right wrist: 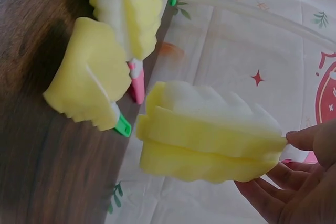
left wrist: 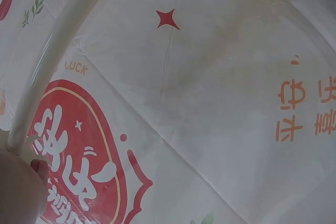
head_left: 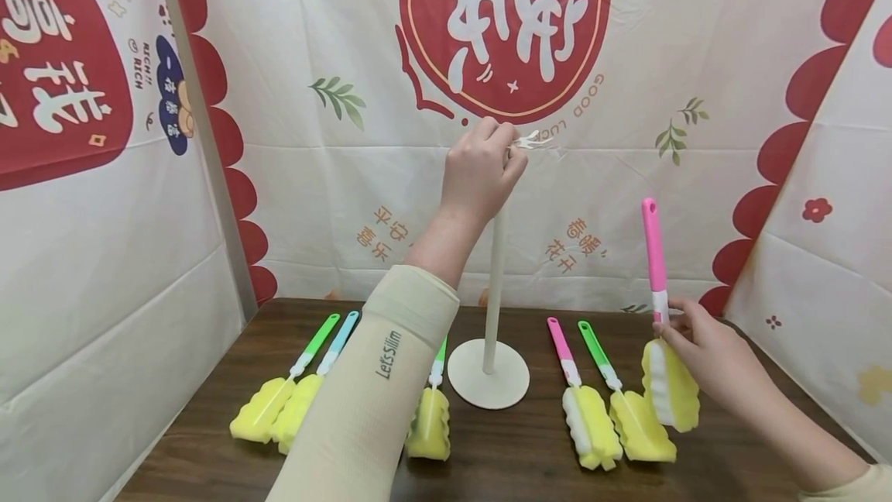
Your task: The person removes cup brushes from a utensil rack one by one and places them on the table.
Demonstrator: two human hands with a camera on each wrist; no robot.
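Note:
My left hand point(head_left: 481, 173) grips the top of a white stand point(head_left: 496, 277), just below its small hooks point(head_left: 533, 141). In the left wrist view the stand's pole point(left wrist: 44, 66) runs up from that hand. At the right, my right hand point(head_left: 714, 347) holds a sponge bottle brush point(head_left: 672, 390) by the white neck between its pink handle and yellow-and-white sponge. The handle points up, with the sponge above the table. In the right wrist view, thumb and fingers point(right wrist: 302, 140) pinch around the neck, and the palm is partly cut off.
On the dark wooden table point(head_left: 516, 455) lie a pink-handled brush point(head_left: 588, 424) and a green-handled brush point(head_left: 641, 424) right of the stand's round base point(head_left: 488, 393). More brushes point(head_left: 265, 409) lie left, partly behind my sleeve point(head_left: 369, 378). Printed cloth point(head_left: 293, 200) walls the back and sides.

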